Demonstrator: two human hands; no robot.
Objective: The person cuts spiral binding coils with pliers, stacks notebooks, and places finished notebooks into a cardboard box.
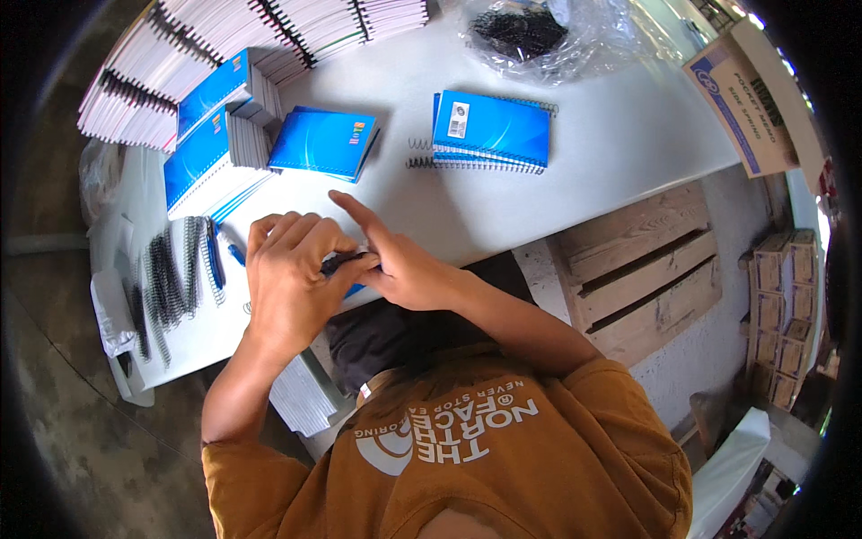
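My left hand (292, 269) is curled closed at the table's near edge, around a small dark thing (334, 263) mostly hidden by the fingers. Against it, my right hand (409, 269) pinches with the thumb and lower fingers, its index finger stretched out; what it grips is hidden. Below the hands peeks a bit of blue cover (353, 290). Just beyond them lie a small stack of blue notebooks (323, 142) and taller blue notebook piles (199, 166). Loose black wire spirals (166, 274) lie left of my left hand.
Two spiral notebooks (494, 130) lie farther right on the white table (395, 189). Long rows of bound books (224, 45) line the far left. A clear plastic bag (539, 40) holds black coils. A cardboard box (741, 99) stands right; a wooden pallet (642, 256) is beyond the table edge.
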